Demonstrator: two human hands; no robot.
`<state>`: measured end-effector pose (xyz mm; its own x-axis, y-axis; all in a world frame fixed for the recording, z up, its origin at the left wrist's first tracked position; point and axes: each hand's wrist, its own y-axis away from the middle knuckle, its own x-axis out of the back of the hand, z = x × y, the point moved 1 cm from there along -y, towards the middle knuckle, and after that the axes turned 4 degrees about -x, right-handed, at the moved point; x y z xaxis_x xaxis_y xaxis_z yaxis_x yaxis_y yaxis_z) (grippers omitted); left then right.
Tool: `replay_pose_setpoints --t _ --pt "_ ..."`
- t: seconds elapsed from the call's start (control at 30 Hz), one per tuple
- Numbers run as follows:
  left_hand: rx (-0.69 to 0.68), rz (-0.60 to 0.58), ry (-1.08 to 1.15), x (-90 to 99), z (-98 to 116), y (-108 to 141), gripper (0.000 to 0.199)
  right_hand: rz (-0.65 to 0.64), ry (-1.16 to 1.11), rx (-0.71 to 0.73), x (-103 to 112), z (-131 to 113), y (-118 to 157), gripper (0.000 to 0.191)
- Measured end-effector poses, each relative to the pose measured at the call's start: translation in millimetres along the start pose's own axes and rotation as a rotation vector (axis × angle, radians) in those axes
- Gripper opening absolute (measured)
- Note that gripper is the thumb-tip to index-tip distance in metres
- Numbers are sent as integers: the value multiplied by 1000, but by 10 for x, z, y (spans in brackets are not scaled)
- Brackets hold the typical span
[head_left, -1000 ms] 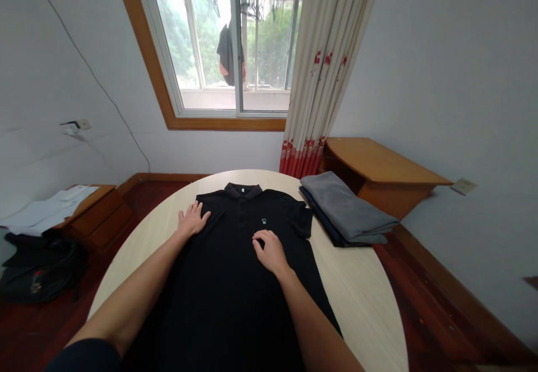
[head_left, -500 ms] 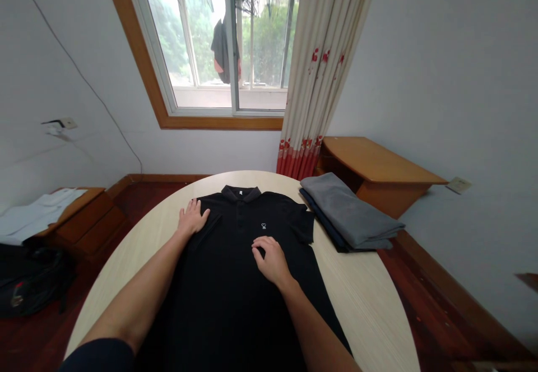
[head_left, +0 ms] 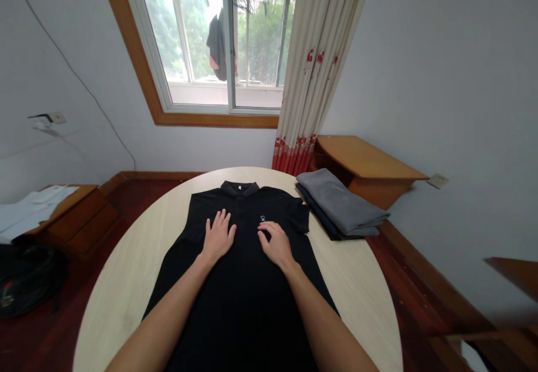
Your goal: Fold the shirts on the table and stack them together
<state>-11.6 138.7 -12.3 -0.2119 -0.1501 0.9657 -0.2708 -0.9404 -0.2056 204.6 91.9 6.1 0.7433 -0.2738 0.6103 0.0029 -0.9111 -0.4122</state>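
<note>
A black polo shirt point(head_left: 241, 293) lies front up on the round table, its collar point(head_left: 240, 189) at the far side and a small white emblem on the chest. My left hand point(head_left: 218, 236) rests on the chest left of the buttons, fingers spread and holding nothing. Just below the emblem is my right hand point(head_left: 275, 243), fingers loosely curved and thumb apart, with nothing in it. The right sleeve point(head_left: 300, 218) sticks out to the side. No sleeve sticks out along the shirt's left edge.
A folded grey cloth point(head_left: 340, 201) lies on darker folded cloth at the right of the pale round table point(head_left: 113, 299). Beyond stand a wooden desk point(head_left: 370, 156) and a long curtain point(head_left: 321, 69). A cabinet point(head_left: 79, 215) with papers is at the left.
My left hand has moved right, from the shirt's left shoulder edge onto the chest. My right hand stays near the emblem, now slightly closer to it. The view has shifted slightly.
</note>
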Motion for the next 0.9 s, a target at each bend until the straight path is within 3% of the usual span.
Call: replay_pose_setpoints --t 0.07,0.13,0.23,0.3,0.37,0.57,0.67,0.9 --pt "-35 -18 43 -42 -9 105 54 162 101 -108 238 105 -82 25" --pt "-50 -23 84 -49 -50 129 50 236 259 -273 492 267 -143 32" --pt "-48 -3 107 -35 -83 96 48 163 450 -539 740 529 -163 41" --pt "-46 7 116 -32 -77 79 47 55 498 -615 769 666 -151 47" --pt "-40 15 134 -35 -66 78 46 -18 518 -605 725 765 -146 51" --pt "-22 -9 182 -9 -61 92 48 -66 464 -532 623 928 -209 56" --pt "-22 -23 208 20 -64 95 45 -81 429 -506 623 935 -216 57" --pt "-28 -36 236 22 -79 106 45 -163 581 -572 507 840 -117 54"
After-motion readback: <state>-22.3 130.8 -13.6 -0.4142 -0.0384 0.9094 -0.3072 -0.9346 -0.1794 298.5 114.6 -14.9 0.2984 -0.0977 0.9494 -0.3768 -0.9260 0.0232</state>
